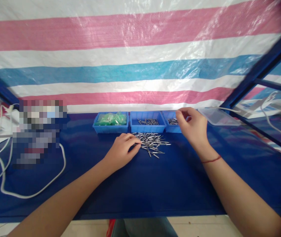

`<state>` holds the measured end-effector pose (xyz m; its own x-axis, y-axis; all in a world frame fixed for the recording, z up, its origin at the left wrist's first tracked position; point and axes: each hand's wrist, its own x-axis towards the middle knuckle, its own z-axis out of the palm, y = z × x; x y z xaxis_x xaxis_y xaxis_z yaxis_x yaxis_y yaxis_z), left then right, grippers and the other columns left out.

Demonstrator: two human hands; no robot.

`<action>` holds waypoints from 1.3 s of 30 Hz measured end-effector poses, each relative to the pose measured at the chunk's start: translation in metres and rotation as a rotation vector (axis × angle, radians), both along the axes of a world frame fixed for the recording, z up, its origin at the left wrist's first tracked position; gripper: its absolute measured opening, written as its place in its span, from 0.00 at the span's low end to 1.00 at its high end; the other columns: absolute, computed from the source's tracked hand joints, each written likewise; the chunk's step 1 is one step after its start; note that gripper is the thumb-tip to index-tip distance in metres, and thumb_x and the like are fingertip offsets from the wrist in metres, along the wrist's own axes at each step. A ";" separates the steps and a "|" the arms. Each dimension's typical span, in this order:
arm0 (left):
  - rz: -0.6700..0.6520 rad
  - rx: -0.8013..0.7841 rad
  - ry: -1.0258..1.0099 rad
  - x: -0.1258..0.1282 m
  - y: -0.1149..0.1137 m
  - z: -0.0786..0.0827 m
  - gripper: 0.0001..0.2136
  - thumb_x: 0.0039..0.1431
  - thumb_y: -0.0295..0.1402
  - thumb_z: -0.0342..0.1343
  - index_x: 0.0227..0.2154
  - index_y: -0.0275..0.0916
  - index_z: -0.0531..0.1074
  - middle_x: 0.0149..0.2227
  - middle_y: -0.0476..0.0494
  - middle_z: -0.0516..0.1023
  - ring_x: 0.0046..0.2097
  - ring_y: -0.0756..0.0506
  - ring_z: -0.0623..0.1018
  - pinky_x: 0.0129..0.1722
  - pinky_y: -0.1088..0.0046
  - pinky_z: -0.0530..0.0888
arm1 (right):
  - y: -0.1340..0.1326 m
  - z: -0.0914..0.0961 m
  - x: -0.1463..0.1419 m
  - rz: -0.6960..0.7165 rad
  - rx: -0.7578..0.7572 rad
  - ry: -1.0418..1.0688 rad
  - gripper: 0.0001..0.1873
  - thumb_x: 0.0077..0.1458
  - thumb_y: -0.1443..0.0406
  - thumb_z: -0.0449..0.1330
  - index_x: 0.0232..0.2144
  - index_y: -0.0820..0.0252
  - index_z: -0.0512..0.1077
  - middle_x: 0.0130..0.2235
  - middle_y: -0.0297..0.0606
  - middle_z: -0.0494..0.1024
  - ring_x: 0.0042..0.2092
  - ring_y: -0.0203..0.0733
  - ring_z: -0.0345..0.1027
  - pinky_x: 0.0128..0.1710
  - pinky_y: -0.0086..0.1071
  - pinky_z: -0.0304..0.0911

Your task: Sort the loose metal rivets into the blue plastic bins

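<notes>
A loose pile of thin silver metal rivets (152, 142) lies on the blue tabletop in front of the bins. At the pile's left edge rests my left hand (125, 149), its thumb and index fingertips close together against the rivets; what is between them is hidden. My right hand (193, 126) is raised over the right blue bin (177, 129), fingers curled to the thumb in a pinch, and I cannot make out what it holds. That bin has similar rivets in it, partly covered by the hand. More rivets lie in the middle blue bin (147, 128).
The left blue bin (111, 129) holds green items in clear plastic bags. A clear plastic lid (219, 117) lies at the back right. White cables (32, 196) loop across the left side, near a pixelated area. A striped sheet (130, 72) hangs behind, between blue frame posts.
</notes>
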<state>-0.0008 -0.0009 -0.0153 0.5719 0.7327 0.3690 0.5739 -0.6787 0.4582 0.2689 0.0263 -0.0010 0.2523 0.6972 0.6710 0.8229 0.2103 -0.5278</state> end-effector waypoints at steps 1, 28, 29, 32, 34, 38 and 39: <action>0.005 0.028 0.039 0.000 0.000 -0.001 0.10 0.62 0.34 0.50 0.40 0.42 0.75 0.43 0.44 0.75 0.47 0.43 0.71 0.49 0.65 0.66 | 0.004 -0.003 0.008 -0.054 -0.016 -0.056 0.14 0.57 0.59 0.52 0.34 0.61 0.74 0.30 0.41 0.76 0.32 0.43 0.68 0.36 0.36 0.61; 0.071 -0.034 0.214 0.001 -0.010 -0.015 0.26 0.61 0.46 0.48 0.59 0.39 0.61 0.62 0.33 0.56 0.64 0.33 0.54 0.62 0.50 0.56 | -0.042 -0.003 -0.030 0.604 -0.746 -0.426 0.32 0.45 0.56 0.66 0.52 0.59 0.67 0.44 0.46 0.74 0.41 0.50 0.71 0.38 0.35 0.62; 0.060 -0.034 0.211 0.002 -0.011 -0.015 0.26 0.61 0.46 0.49 0.59 0.39 0.61 0.62 0.33 0.56 0.64 0.33 0.54 0.62 0.50 0.56 | -0.041 -0.002 -0.033 0.619 -0.724 -0.425 0.29 0.47 0.57 0.65 0.51 0.59 0.68 0.42 0.45 0.74 0.40 0.49 0.71 0.37 0.35 0.62; 0.032 -0.009 0.180 0.004 -0.012 -0.016 0.26 0.60 0.45 0.50 0.58 0.39 0.62 0.61 0.33 0.57 0.64 0.34 0.56 0.62 0.51 0.57 | -0.040 -0.004 -0.041 0.653 -0.623 -0.441 0.17 0.52 0.61 0.62 0.45 0.59 0.70 0.38 0.41 0.75 0.36 0.45 0.70 0.34 0.33 0.60; 0.023 0.009 0.165 0.004 -0.012 -0.017 0.26 0.60 0.45 0.52 0.58 0.40 0.62 0.61 0.34 0.58 0.63 0.35 0.57 0.62 0.51 0.58 | -0.039 -0.006 -0.046 0.665 -0.564 -0.452 0.10 0.53 0.65 0.60 0.40 0.58 0.72 0.34 0.39 0.74 0.34 0.42 0.68 0.32 0.32 0.58; 0.012 0.039 0.156 0.004 -0.012 -0.019 0.24 0.59 0.45 0.52 0.57 0.42 0.63 0.59 0.34 0.60 0.62 0.35 0.59 0.60 0.51 0.60 | -0.039 -0.006 -0.056 0.683 -0.509 -0.446 0.04 0.55 0.69 0.57 0.33 0.58 0.72 0.31 0.37 0.72 0.32 0.39 0.67 0.31 0.30 0.57; 0.008 0.044 0.152 0.004 -0.012 -0.018 0.23 0.59 0.45 0.52 0.56 0.42 0.64 0.59 0.34 0.60 0.62 0.35 0.59 0.60 0.52 0.60 | -0.039 -0.006 -0.058 0.685 -0.501 -0.441 0.05 0.56 0.69 0.56 0.32 0.58 0.72 0.31 0.37 0.72 0.31 0.38 0.67 0.31 0.30 0.57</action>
